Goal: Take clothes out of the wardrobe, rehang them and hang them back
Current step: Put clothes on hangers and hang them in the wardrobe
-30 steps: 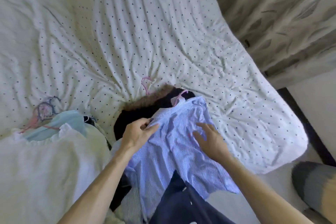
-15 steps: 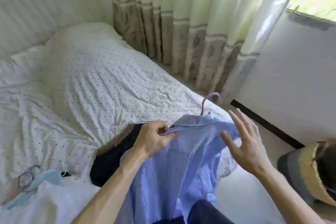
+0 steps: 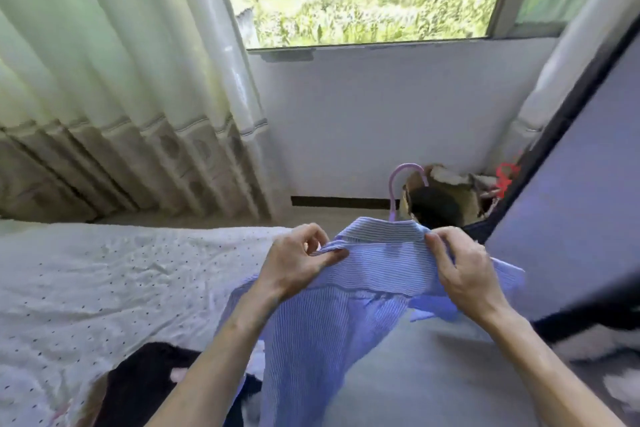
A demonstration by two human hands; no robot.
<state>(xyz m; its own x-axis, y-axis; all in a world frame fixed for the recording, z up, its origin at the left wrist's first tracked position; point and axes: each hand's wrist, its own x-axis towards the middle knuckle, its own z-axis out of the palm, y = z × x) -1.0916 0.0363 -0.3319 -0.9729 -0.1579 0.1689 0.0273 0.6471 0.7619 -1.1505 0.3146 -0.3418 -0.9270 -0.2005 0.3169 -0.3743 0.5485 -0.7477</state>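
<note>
Head view: left hand (image 3: 298,267) and right hand (image 3: 460,270) each pinch the striped shirt (image 3: 346,305) by its shoulders, lifted above the bed (image 3: 104,288); pink hanger (image 3: 398,184) hook pokes beyond the collar. Uneven tugging could slip a shoulder off.

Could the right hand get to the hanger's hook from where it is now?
Probably yes. The lilac hanger hook stands clear above the blue striped shirt, just beyond the right hand, with nothing between them. That hand pinches the shirt, though, so it would have to let go first.
</note>
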